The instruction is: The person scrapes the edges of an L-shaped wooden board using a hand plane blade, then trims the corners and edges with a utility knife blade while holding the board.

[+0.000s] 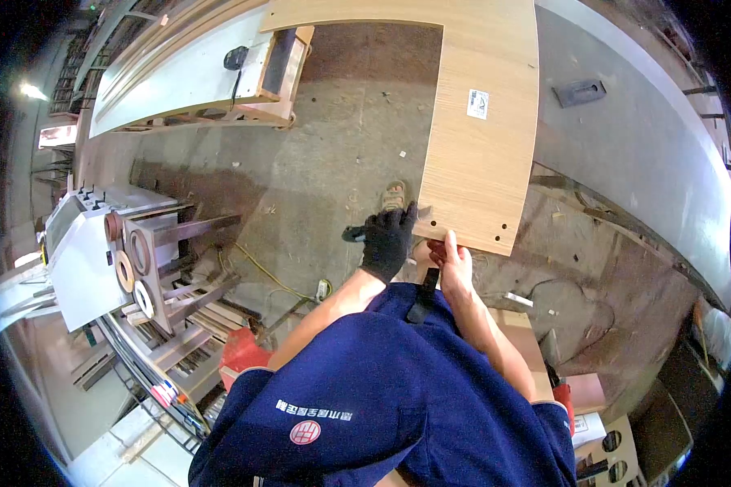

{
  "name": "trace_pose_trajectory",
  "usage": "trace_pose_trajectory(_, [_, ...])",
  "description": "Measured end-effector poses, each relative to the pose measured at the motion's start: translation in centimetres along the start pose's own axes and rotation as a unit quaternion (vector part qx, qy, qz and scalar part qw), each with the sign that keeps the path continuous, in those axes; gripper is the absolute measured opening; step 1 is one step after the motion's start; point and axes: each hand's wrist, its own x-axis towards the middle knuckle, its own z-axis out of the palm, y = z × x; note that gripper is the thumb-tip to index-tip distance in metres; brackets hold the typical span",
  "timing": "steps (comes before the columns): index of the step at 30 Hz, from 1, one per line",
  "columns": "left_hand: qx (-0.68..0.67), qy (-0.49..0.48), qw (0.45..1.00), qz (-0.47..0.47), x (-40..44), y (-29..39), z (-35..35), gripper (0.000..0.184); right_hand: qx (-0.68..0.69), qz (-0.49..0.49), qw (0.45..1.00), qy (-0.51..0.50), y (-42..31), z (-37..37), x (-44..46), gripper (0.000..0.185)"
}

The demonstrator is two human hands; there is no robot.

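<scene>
My left hand (388, 242), in a black glove, is closed around a hand tool whose dark handle end (353, 234) sticks out to the left. A thin grey part shows past the fingers at the panel's edge; I cannot make out the tool's exact kind. My bare right hand (455, 264) grips the near end of a light wood-grain panel (479, 170), thumb on top and fingers partly hidden at the edge. Several dark holes mark that end, and a white label (477, 104) sits farther up. A black strip (425, 296) hangs beside my right wrist.
Right of the panel, a grey work surface (633, 138) carries a dark metal piece (579, 92). A white-topped bench (170, 85) stands at the upper left. At left is a machine (85, 252) with rolls of edge banding (125, 271). A yellow cord (268, 274) crosses the floor.
</scene>
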Motion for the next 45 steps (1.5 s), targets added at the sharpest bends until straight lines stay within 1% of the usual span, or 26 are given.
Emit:
trace_pose_trajectory(4, [0.020,0.054,0.998,-0.001,5.0,-0.9,0.4,0.047,-0.003,-0.003,1.000,0.003,0.4,-0.2,0.1,0.038])
trace_pose_trajectory(6, [0.048,0.006,0.999,-0.013,8.4,-1.4,0.3,0.046,-0.008,-0.003,1.000,0.008,0.7,-0.3,0.6,0.038])
trace_pose_trajectory(7, [0.025,0.006,0.999,-0.020,10.0,-1.7,0.1,0.045,-0.024,-0.002,1.000,0.005,0.6,-0.3,0.6,0.039])
trace_pose_trajectory(9, [0.044,0.021,0.999,-0.004,11.9,-2.1,0.0,0.045,-0.054,-0.001,0.999,0.001,0.2,-0.3,0.4,0.040])
trace_pose_trajectory(10, [0.043,0.023,0.999,0.005,12.1,-2.5,0.0,0.045,-0.051,-0.003,0.999,0.007,-0.1,-0.2,0.1,0.041])
trace_pose_trajectory(12, [0.010,-0.052,0.999,-0.006,10.4,-2.2,-0.8,0.045,-0.044,-0.005,0.999,0.014,-0.7,0.4,-0.5,0.042])
trace_pose_trajectory(13, [0.005,-0.054,0.999,0.000,8.5,-2.6,1.0,0.046,-0.042,-0.011,0.999,-0.004,-0.1,0.0,-0.1,0.047])
trace_pose_trajectory(15, [0.028,-0.027,0.999,0.004,6.0,-1.4,-0.6,0.046,-0.063,-0.002,0.998,-0.007,-0.6,0.1,-0.5,0.050])
trace_pose_trajectory(17, [0.010,0.006,1.000,0.020,6.5,-1.6,-0.8,0.046,-0.070,-0.009,0.997,-0.001,-1.2,0.6,-0.9,0.054])
trace_pose_trajectory(20, [0.054,0.043,0.998,0.013,11.7,-2.6,0.5,0.046,-0.107,-0.013,0.994,0.006,-0.8,0.1,-0.7,0.054])
trace_pose_trajectory(22, [0.100,-0.010,0.995,0.002,16.2,-2.7,-0.5,0.045,-0.111,-0.015,0.993,0.026,-0.2,0.0,-0.4,0.054])
trace_pose_trajectory(24, [0.074,0.009,0.997,0.022,19.6,-3.8,-0.5,0.045,-0.099,-0.020,0.994,0.032,1.1,-0.4,0.4,0.054])
trace_pose_trajectory(25, [0.106,0.008,0.994,0.025,21.2,-4.3,-0.1,0.045,-0.084,-0.028,0.995,0.034,0.5,0.2,-0.1,0.055])
trace_pose_trajectory(26, [0.098,0.036,0.994,0.039,22.4,-4.9,0.2,0.044,-0.125,-0.020,0.990,0.060,-0.3,0.5,-0.8,0.055])
trace_pose_trajectory(28, [0.124,0.020,0.991,0.040,25.1,-5.5,0.1,0.043,-0.207,0.000,0.972,0.110,-2.3,1.4,-1.9,0.055])
trace_pose_trajectory(29, [0.121,0.029,0.991,0.038,26.5,-5.8,0.3,0.043,-0.174,0.022,0.982,0.076,-1.1,0.7,-1.2,0.056])
trace_pose_trajectory(32, [0.121,0.045,0.991,0.024,31.2,-6.6,0.7,0.044,-0.184,0.010,0.981,0.062,-0.1,0.0,-0.6,0.054])
trace_pose_trajectory(33, [0.124,0.040,0.991,0.015,32.8,-6.6,0.4,0.044,-0.063,-0.033,0.995,0.070,0.7,0.7,-0.5,0.051])
trace_pose_trajectory(36, [0.117,0.056,0.991,0.019,36.7,-7.2,0.3,0.039,-0.117,0.007,0.991,0.061,2.0,-0.6,0.3,0.050])
trace_pose_trajectory(38, [0.129,0.053,0.990,0.009,38.8,-7.2,0.0,0.038,-0.095,-0.003,0.993,0.075,1.4,-0.1,-0.2,0.051])
trace_pose_trajectory(39, [0.121,0.073,0.990,0.022,39.3,-7.5,0.0,0.038,-0.102,-0.006,0.991,0.081,1.3,0.0,-0.3,0.051])
trace_pose_trajectory(41, [0.073,0.052,0.996,0.026,39.4,-8.1,0.5,0.040,-0.120,0.003,0.990,0.079,1.0,0.0,-0.6,0.048])
trace_pose_trajectory(42, [0.051,0.043,0.997,0.027,39.4,-8.4,0.5,0.042,-0.098,0.004,0.992,0.073,0.9,0.1,-0.6,0.047])
trace_pose_trajectory(43, [0.072,0.037,0.996,0.031,37.9,-7.9,-0.2,0.046,-0.077,0.003,0.995,0.067,0.9,0.2,-0.7,0.045])
trace_pose_trajectory(44, [0.059,0.000,0.998,0.008,37.2,-7.6,-0.5,0.049,-0.056,0.003,0.997,0.060,0.9,0.2,-0.6,0.044])
trace_pose_trajectory(45, [0.074,0.008,0.997,0.009,36.8,-7.5,-0.8,0.048,-0.037,-0.014,0.998,0.052,0.1,0.7,-0.9,0.048])
